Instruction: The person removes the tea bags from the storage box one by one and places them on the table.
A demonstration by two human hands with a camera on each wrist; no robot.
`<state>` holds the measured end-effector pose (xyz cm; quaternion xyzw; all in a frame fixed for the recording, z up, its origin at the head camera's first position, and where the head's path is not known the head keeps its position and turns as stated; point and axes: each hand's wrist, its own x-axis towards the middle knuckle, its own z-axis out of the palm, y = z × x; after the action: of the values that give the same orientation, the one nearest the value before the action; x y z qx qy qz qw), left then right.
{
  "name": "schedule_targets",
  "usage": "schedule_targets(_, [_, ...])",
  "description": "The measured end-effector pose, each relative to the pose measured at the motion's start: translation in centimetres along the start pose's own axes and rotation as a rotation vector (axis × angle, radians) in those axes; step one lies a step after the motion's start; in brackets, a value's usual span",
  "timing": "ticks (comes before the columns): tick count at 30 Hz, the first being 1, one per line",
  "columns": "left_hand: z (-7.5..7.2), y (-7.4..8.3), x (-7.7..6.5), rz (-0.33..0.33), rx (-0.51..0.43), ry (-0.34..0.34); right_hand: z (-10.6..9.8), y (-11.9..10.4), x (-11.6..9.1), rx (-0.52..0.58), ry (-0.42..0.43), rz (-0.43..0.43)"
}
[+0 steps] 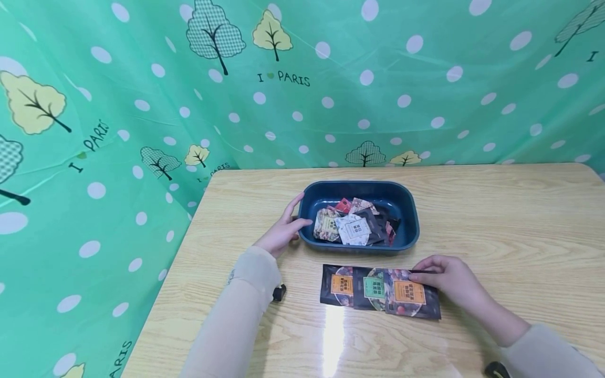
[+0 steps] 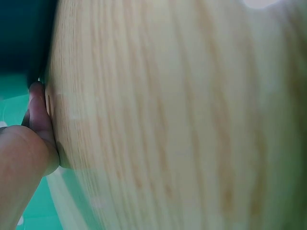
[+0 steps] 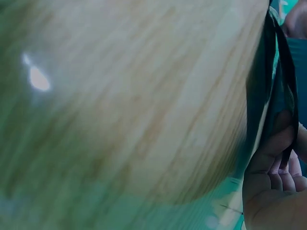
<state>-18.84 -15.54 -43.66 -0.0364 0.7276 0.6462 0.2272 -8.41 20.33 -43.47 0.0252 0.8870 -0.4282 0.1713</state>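
Note:
My right hand (image 1: 451, 278) pinches the top right corner of a black sachet with an orange label (image 1: 409, 293), thumb against fingers. In the right wrist view the dark sachet (image 3: 288, 72) stands edge-on between the fingers. It overlaps a black sachet with a green label (image 1: 374, 287), which overlaps another orange-labelled sachet (image 1: 342, 284); all three form a row. At the left end of a dark blue tub (image 1: 359, 251), my left hand (image 1: 281, 231) touches the wall with fairly straight fingers, its thumb lying over the rim. Beside the tub, the left wrist view shows the fingers (image 2: 41, 115) low.
Inside the tub lie several mixed sachets, with a white one (image 1: 353, 229) on top and a floral one (image 1: 326, 224) at the left. The wooden table (image 1: 510, 226) reaches back to a green patterned curtain (image 1: 331, 126). Another curtain face stands along the left edge.

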Motion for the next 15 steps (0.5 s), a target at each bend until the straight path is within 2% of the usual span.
schedule_targets(4, [0.02,0.05,-0.01,-0.004,0.002,0.0,0.19,-0.01,0.08,-0.072,0.031,-0.022])
schedule_targets(15, [0.06,0.06,-0.09,-0.012,0.0,0.0,0.72,-0.3,0.06,-0.17,0.103,-0.089])
